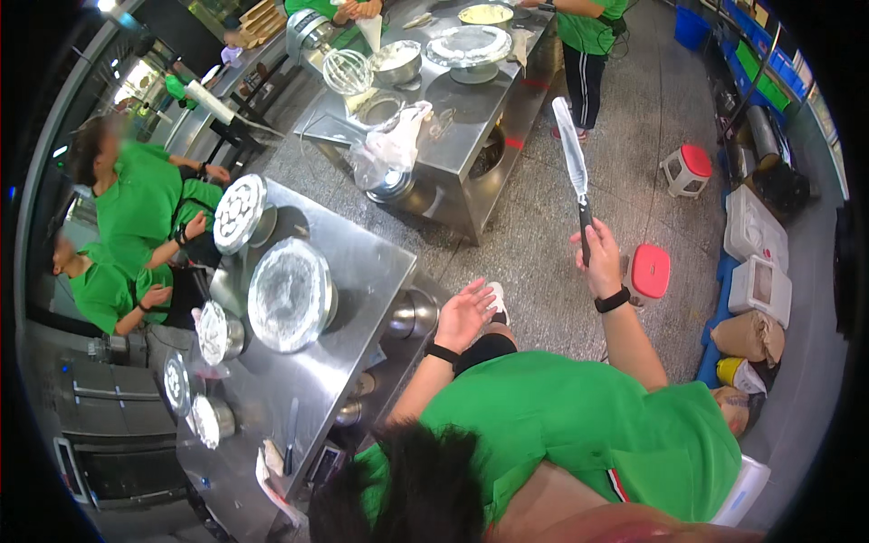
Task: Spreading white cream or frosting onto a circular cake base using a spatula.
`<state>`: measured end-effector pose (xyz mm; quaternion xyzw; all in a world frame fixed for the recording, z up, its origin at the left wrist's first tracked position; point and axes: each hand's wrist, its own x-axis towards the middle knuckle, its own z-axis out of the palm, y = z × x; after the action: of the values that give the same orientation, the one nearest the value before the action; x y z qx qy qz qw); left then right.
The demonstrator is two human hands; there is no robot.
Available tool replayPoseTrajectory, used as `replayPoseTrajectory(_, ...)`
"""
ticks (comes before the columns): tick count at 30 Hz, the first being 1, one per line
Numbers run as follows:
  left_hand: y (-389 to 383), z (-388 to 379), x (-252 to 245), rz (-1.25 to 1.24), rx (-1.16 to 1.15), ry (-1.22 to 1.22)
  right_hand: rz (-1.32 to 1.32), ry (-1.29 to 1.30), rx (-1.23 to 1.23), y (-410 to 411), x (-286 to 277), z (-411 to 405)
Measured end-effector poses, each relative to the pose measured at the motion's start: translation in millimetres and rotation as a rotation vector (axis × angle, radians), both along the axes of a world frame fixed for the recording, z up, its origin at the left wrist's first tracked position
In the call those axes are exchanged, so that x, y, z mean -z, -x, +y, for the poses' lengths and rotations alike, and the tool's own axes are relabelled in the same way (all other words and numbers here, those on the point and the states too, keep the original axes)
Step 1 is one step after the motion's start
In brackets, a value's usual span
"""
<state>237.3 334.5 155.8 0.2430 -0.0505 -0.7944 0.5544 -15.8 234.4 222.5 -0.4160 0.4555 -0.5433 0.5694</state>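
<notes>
Raised over the floor, my right hand (601,259) grips the black handle of an icing spatula (572,153). White cream coats its long blade, which points away from me. My left hand (465,314) is palm up with fingers apart and holds nothing, just right of the steel table (366,271). A cake turntable (288,295) smeared with white cream stands on that table, left of my left hand. Behind it, a second turntable (240,214) carries piped cream dollops. Steel bowls of white cream (216,332) (213,419) sit along the table's far left side.
Another spatula (291,434) and a cloth (270,468) lie at the near table edge. A second steel table (468,146) holds a stand mixer (312,41) and a turntable (468,47). Red-topped stools (650,271) (691,163) stand on the floor at right. Several people in green shirts are nearby.
</notes>
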Motion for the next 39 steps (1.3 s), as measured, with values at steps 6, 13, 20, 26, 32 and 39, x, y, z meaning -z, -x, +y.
replayPoseTrajectory(6, -9.0, -130.5, 20.2, 0.098, 0.043, 0.019, 0.069, 0.147, 0.071, -12.3, -17.5, -93.4)
replayPoseTrajectory(13, -20.5, -263.5, -12.6, 0.121, 0.202, 0.174, -0.014, -0.208, 0.152, -23.7, -3.3, -208.0)
replayPoseTrajectory(20, -37.2, -313.3, 0.3, 0.145, 0.16, 0.07, 0.124, -0.159, 0.116, -45.7, -2.9, -289.3)
replayPoseTrajectory(26, -42.0, -345.4, -0.7, 0.112, 0.024, -0.033, 0.188, -0.158, 0.1, -33.1, 18.2, -402.3)
replayPoseTrajectory(32, -28.2, -385.7, 0.7, 0.036, -0.221, -0.015, 0.181, -0.166, 0.062, -43.2, 20.1, -510.4)
replayPoseTrajectory(39, 9.0, -456.5, -9.1, -0.117, -0.326, -0.043, 0.428, -0.114, -0.163, -36.7, 33.1, -591.9)
